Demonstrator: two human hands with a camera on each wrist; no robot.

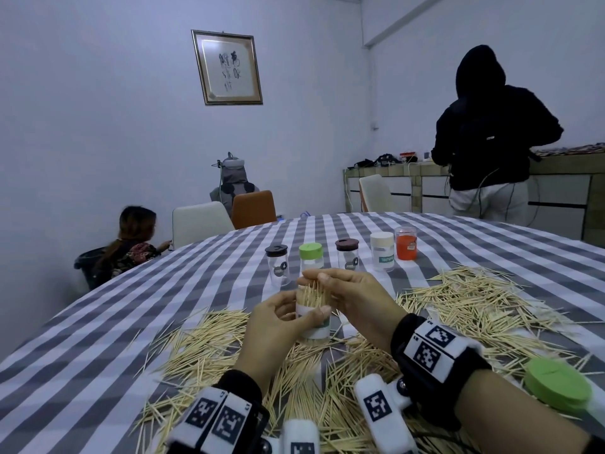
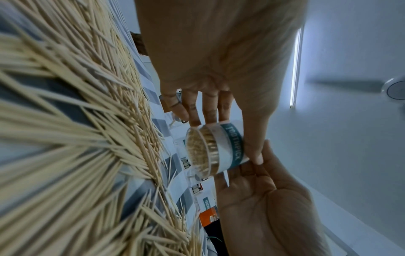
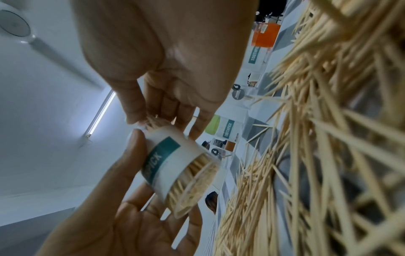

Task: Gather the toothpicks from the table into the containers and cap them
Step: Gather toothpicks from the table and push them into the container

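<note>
A clear container [image 1: 313,324] with a white and teal TOOTHPICK label is lifted just above the table; its mouth is uncapped. My left hand [image 1: 288,317] grips its body, thumb across the label. My right hand [image 1: 322,280] pinches the bundle of toothpicks [image 1: 311,294] sticking out of the mouth. In the left wrist view the container [image 2: 217,147] shows a base packed with toothpicks. In the right wrist view my right fingertips [image 3: 136,117] close on the toothpick tips [image 3: 156,121] above the container [image 3: 175,164]. Loose toothpicks [image 1: 474,309] lie in heaps around both hands.
A loose green cap [image 1: 558,385] lies at the near right. Behind my hands stand several containers: black-lidded [image 1: 277,265], green-lidded [image 1: 311,257], brown-lidded [image 1: 347,255], white-lidded [image 1: 382,252] and an orange one [image 1: 406,244]. Checked tablecloth [image 1: 98,339]; a person [image 1: 484,132] stands far right.
</note>
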